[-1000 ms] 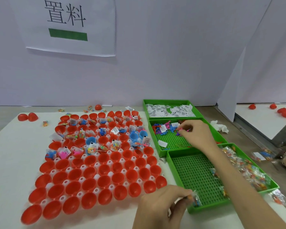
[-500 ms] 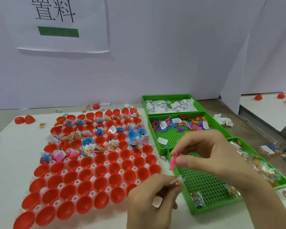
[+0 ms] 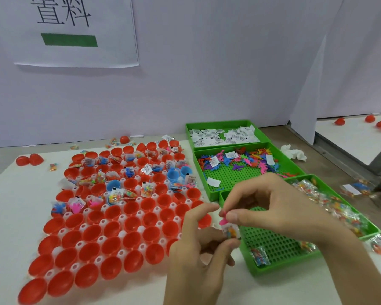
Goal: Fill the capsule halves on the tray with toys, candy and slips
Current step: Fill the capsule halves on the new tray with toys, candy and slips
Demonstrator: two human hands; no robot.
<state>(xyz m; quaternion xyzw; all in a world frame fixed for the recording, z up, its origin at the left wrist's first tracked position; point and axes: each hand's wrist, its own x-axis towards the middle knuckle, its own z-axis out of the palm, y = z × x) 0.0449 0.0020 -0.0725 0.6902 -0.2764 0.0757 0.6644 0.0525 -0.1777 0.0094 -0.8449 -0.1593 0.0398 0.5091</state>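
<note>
Above the near right corner of the tray (image 3: pixel 101 222), two hands meet. The left hand (image 3: pixel 198 260) pinches a little candy bag (image 3: pixel 230 231) between its thumb and curled fingers. The right hand (image 3: pixel 279 208) pinches a small pink toy (image 3: pixel 223 220) between its thumb and first finger. The pink toy sits right on top of the candy bag, and the two look like they touch. Both are up in the air, over the left edge of the nearest green box (image 3: pixel 257 271).

The tray is white and lies on the table (image 3: pixel 9 216). It is full of red cups (image 3: pixel 110 267) with the open side up. A few blue cups (image 3: pixel 174 175) sit in the far rows. The far rows hold toys, candy and paper slips. The near rows are not filled yet.

To the right of the tray, three green boxes stand in a line, touching. The far box (image 3: pixel 223 124) holds white slips (image 3: pixel 220 137). The middle box (image 3: pixel 213 193) holds colourful toys (image 3: pixel 246 159) and a few slips. The nearest green box holds more candy bags (image 3: pixel 330 201) along its right side.

Two loose red cups (image 3: pixel 29 160) lie on the table to the left. A paper sign (image 3: pixel 75 51) hangs on the wall.
</note>
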